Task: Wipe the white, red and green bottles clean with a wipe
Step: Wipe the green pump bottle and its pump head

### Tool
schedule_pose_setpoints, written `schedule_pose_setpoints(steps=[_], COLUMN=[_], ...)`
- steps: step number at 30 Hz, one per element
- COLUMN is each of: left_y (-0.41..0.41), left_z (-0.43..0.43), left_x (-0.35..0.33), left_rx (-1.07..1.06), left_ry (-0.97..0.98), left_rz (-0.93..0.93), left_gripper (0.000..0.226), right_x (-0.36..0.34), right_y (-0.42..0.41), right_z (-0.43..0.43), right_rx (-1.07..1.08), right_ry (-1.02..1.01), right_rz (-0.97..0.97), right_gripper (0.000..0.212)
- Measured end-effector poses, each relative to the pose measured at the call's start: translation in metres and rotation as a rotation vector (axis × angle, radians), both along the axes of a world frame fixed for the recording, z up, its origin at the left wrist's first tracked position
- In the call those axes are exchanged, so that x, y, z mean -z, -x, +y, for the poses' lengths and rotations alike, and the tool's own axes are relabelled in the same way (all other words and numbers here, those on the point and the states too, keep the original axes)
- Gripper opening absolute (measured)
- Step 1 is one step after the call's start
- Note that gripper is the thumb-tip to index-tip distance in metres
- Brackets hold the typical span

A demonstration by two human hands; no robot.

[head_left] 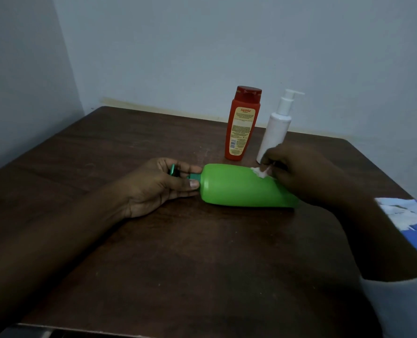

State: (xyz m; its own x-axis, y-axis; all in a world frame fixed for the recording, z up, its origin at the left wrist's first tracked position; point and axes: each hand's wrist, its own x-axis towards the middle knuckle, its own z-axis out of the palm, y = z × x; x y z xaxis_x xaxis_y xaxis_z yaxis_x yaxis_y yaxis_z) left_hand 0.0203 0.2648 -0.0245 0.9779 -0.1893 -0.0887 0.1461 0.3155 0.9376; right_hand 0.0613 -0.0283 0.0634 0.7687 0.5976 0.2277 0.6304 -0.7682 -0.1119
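Observation:
The green bottle lies on its side on the dark wooden table, cap pointing left. My left hand grips its dark green cap end between thumb and fingers. My right hand presses a small crumpled white wipe against the bottle's upper right side, near its base. Behind them the red bottle stands upright, and the white pump bottle stands just to its right, its foot partly hidden by my right hand.
The table sits in a corner, with a pale wall behind and another at the left. Its front edge runs along the bottom of the view. A blue and white packet lies at the table's right edge.

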Motion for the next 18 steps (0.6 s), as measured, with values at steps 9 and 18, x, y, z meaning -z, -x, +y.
schedule_pose_setpoints(steps=[9,18], left_y=[0.003,0.004], left_z=[-0.001,-0.004], left_x=[0.000,-0.002], left_rx=[0.062,-0.011], left_ry=[-0.037,-0.033], left_rz=[-0.088,-0.042], left_gripper=[0.037,0.038], right_x=[0.021,0.002], right_y=[0.027,0.003], right_z=[0.066,0.005], right_rx=[-0.250,-0.015], right_ry=[-0.089,-0.035], right_rz=[-0.115,-0.066], right_gripper=[0.030,0.021])
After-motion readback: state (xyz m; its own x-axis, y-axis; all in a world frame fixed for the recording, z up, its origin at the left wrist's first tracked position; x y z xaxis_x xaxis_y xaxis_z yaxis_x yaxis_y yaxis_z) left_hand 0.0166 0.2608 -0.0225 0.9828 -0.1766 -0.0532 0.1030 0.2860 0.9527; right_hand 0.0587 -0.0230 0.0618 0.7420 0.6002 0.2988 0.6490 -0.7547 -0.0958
